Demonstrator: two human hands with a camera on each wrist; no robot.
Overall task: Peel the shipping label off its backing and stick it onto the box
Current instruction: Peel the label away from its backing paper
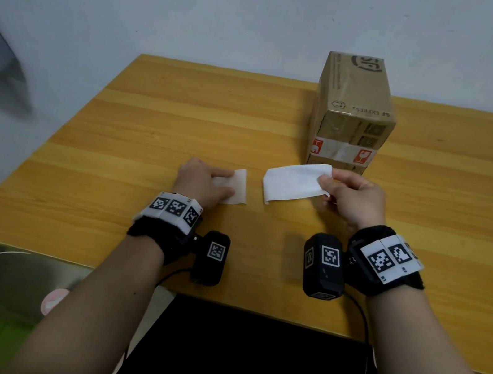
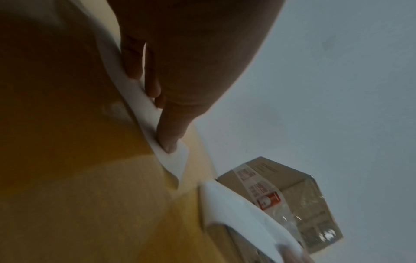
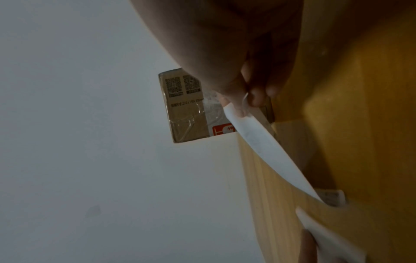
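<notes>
Wood-grain table (image 1: 151, 125) set against a plain pale wall carries all the work items. Left hand (image 1: 203, 181) lies with straight fingers pressing a white sheet, judged to be the backing (image 1: 237, 187), flat on the tabletop; this pinning keeps the sheet from lifting or sliding. Right hand (image 1: 354, 198) pinches one end of the shipping label (image 1: 295, 182) between thumb and fingers and holds it above the table, so that the rest of it hangs free and curved. The two sheets are apart, with bare wood showing between them, so the peel step appears complete. Holding by one edge only is probably meant to limit skin contact with the adhesive, though which face is sticky cannot be told. Cardboard box (image 1: 353, 113) stands upright just beyond the right hand, taped, with a white band with red markings round it. Next operation, by judgement: carry the label to a plain box face and press it down from one edge to avoid creases.
</notes>
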